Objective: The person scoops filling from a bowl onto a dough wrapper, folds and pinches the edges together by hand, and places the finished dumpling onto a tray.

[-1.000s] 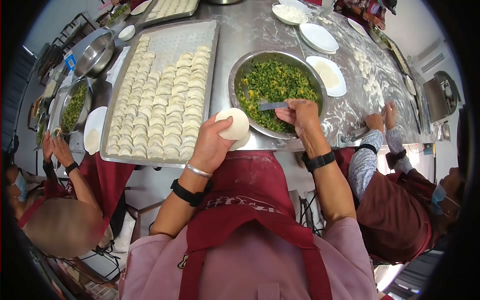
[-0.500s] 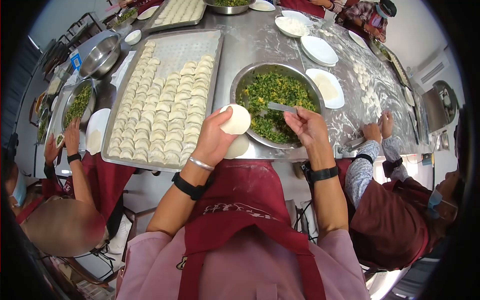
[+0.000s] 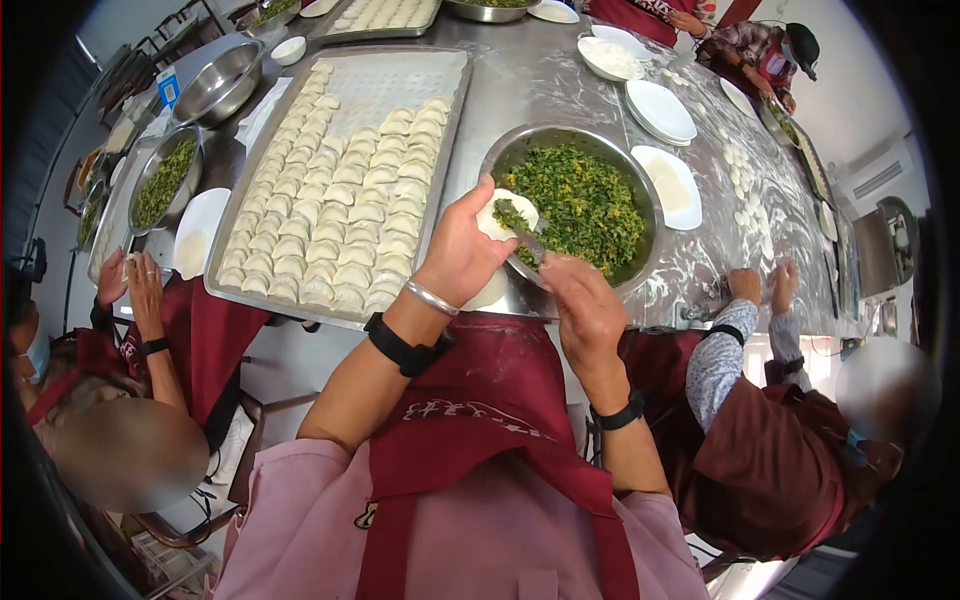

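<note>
My left hand holds a round dough wrapper over the left rim of a steel bowl. Chopped green and yellow filling fills much of that bowl. Some of the same filling lies on the wrapper. With my right hand I grip a flat metal spatula, its tip at the filling on the wrapper. Left of my hands, a large metal tray bears rows of folded dumplings. Part of another wrapper shows on the table beneath my left hand.
White plates, a plate with wrappers and a flour bowl stand beyond the filling bowl. Small dough pieces lie on the floured table. Co-workers' hands are at left and right.
My right hand has moved left with the spatula, from over the bowl to the wrapper. The wrapper was bare and now has filling on it. The whole view has shifted slightly.
</note>
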A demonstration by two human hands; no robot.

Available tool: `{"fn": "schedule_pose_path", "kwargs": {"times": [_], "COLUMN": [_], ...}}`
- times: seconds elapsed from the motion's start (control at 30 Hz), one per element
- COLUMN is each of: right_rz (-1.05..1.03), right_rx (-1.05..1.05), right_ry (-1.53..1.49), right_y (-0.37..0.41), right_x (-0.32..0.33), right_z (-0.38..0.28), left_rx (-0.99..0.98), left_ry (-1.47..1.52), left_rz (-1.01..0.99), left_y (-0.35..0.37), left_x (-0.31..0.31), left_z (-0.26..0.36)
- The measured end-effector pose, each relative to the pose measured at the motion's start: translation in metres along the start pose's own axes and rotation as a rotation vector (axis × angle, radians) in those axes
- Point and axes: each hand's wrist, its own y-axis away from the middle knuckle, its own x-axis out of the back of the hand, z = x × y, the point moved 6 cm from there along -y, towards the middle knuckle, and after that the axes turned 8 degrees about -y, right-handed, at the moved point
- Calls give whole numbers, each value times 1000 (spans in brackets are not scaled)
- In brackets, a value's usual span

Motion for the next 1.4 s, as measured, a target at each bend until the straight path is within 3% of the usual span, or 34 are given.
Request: {"fn": "schedule_pose_path", "kwargs": {"times": [0.07, 0.17, 0.23, 0.3, 0.4, 0.5, 0.83, 1.17, 1.4], "right_rz": [-28, 90, 298, 372, 251, 206, 360, 516, 456], "right_rx": [15, -175, -485, -628, -769, -853, -1228, -1196, -863], "right_ry": [-6, -88, -319, -336, -134, -136, -728, -966, -758], "right_y": [2, -4, -3, -3, 9, 13, 21, 18, -11], "right_x": [-2, 19, 31, 38, 36, 28, -12, 11, 28], "right_z": [0, 12, 35, 65, 118, 138, 149, 143, 80], "left_rx": [5, 2, -8, -6, -41, -42, -67, -80, -10], "left_ry": [10, 10, -2, -9, -49, -56, -51, -71, -27], "left_rz": [9, 56, 103, 106, 165, 154, 175, 175, 15], "left_y": [1, 6, 9, 13, 21, 23, 20, 18, 6], "left_x": [2, 11, 20, 25, 27, 31, 45, 33, 7], "left_z": [-1, -1, 0, 3, 10, 12, 20, 18, 2]}}
